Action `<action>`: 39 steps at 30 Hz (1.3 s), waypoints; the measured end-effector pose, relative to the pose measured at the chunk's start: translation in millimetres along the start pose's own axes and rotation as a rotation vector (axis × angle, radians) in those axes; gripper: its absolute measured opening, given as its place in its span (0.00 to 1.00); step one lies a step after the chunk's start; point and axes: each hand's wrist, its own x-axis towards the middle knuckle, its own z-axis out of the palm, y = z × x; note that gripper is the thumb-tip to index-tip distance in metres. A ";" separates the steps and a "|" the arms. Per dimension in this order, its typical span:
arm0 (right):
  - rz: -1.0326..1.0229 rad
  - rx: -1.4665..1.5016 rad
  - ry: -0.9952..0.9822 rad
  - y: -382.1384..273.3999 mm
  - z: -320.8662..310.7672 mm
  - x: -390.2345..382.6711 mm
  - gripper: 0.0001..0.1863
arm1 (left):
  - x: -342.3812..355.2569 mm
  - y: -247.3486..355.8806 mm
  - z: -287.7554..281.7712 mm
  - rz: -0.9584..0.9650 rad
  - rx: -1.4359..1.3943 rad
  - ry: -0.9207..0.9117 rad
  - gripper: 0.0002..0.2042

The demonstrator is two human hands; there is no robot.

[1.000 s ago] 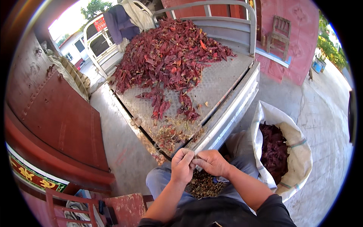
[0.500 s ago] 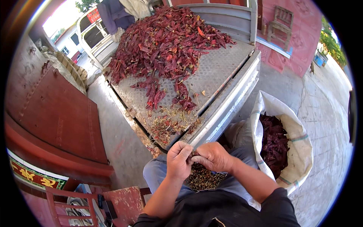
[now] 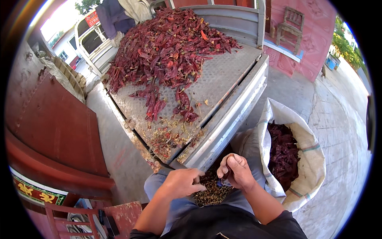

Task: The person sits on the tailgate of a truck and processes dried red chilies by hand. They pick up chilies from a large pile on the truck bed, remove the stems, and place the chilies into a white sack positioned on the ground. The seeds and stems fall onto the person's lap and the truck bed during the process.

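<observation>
The left hand (image 3: pixel 182 183) hangs loose near the truck bed's (image 3: pixel 229 75) closest corner; whether the curled right hand (image 3: pixel 237 172) grips anything, I can't tell. Red peppers (image 3: pixel 159 51) heap toward the far edge.

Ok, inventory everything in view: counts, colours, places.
Truck bed: one, grey, ahead
Dried pepper heap: one, dark red, on truck bed
Sack: one, white, right, peppers inside
Plant scraps: many, brown, lower centre
Wooden chair: one, brown, upper right
Chair frame: one, red, lower left
Large panel: one, dark red, left
Draped cloth: one, navy, upper left
Legs: two, blue-trousered, flanking scraps
Left hand: one, bare, near scraps
Right hand: one, bare, nearer sack
</observation>
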 end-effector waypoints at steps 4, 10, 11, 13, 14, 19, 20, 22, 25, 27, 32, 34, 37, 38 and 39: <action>0.078 -0.036 0.072 4.7 -16.7 -12.7 0.08 | 40.7 -35.2 -22.5 -0.037 -0.176 0.501 0.18; 0.206 -0.069 0.162 23.6 -16.7 -18.8 0.03 | 134.9 -60.1 -46.7 -0.038 0.252 0.811 0.13; 0.210 -0.079 0.163 23.3 -16.1 -18.4 0.03 | 140.3 -67.0 -48.7 -0.019 0.246 0.784 0.12; 0.216 -0.098 0.171 23.0 -15.6 -18.5 0.03 | 143.0 -79.7 -52.3 0.068 0.231 0.801 0.11; 0.229 -0.137 0.198 19.1 -16.2 -17.3 0.03 | 138.9 -85.9 -52.5 0.138 0.220 0.843 0.10; 0.189 -0.317 0.238 6.3 -0.4 16.3 0.15 | 88.9 -64.7 -27.2 0.368 0.272 0.915 0.06; 0.174 -0.339 0.226 3.6 5.6 25.8 0.17 | 76.1 -55.2 -19.6 0.442 0.366 0.871 0.07; 0.141 -0.355 0.145 3.0 23.0 44.3 0.22 | 46.6 -31.5 -9.5 0.576 0.560 0.783 0.07; 0.195 -0.434 0.104 6.4 29.6 57.6 0.22 | 26.7 -15.3 0.6 0.661 0.523 0.696 0.08; 0.209 -0.567 0.078 2.1 27.1 53.7 0.20 | 16.2 -15.0 -2.7 0.644 0.353 0.767 0.10; 0.160 -0.947 -0.047 -11.3 33.9 42.1 0.15 | 8.7 -14.6 -15.4 0.481 0.254 0.642 0.08; 0.124 -1.073 -0.093 -11.7 31.6 39.0 0.15 | 8.3 -18.5 -14.9 0.509 0.322 0.527 0.09; -0.158 -1.418 -0.227 -15.3 43.4 38.4 0.15 | 10.6 -25.6 -5.4 0.495 0.162 0.531 0.08; -0.197 -1.499 -0.286 -17.2 45.7 40.4 0.14 | 9.2 -25.9 -2.9 0.493 0.101 0.528 0.08; -0.243 -1.575 -0.344 -19.5 48.2 42.5 0.13 | 8.2 -25.7 -1.2 0.491 0.041 0.526 0.07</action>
